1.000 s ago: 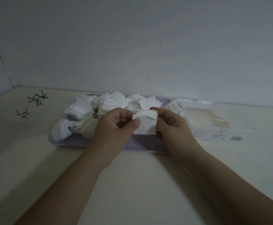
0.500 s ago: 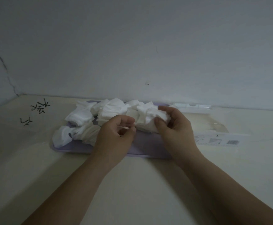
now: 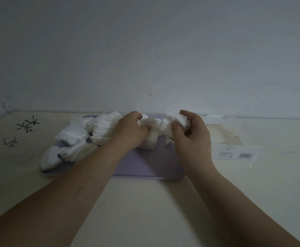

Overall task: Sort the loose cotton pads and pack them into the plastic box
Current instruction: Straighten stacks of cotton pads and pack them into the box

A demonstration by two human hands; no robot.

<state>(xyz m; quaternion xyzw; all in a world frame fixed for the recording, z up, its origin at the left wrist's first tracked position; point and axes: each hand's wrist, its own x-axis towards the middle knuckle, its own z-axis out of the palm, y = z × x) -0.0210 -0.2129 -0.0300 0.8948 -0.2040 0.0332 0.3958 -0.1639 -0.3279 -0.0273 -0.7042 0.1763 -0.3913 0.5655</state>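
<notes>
Head cam, pretty dim lighting. Both hands are working at the far edge of a lavender tray [image 3: 145, 163] that's sitting on a cream table [image 3: 145, 211] against a plain wall.

The right hand [image 3: 193, 138] is clamping a small stack of pads [image 3: 170, 122] between thumb and curled fingers, holding it just above the tray's back right corner. The left hand [image 3: 130, 130] is digging into the pile right beside it, fingers curled round a clump of pads [image 3: 150, 125], though it's too dark to say how many it's actually gripping.

The rest of the loose cotton pads [image 3: 101, 129] are lying heaped across the left and back part of the tray, a few spilling over its front left corner.

The clear plastic box [image 3: 224, 136] is sitting on the table just to the right of the tray, with a barcode label [image 3: 234, 155] along its near side.

Some black scribbles [image 3: 28, 124] are showing on the tabletop off to the left.
</notes>
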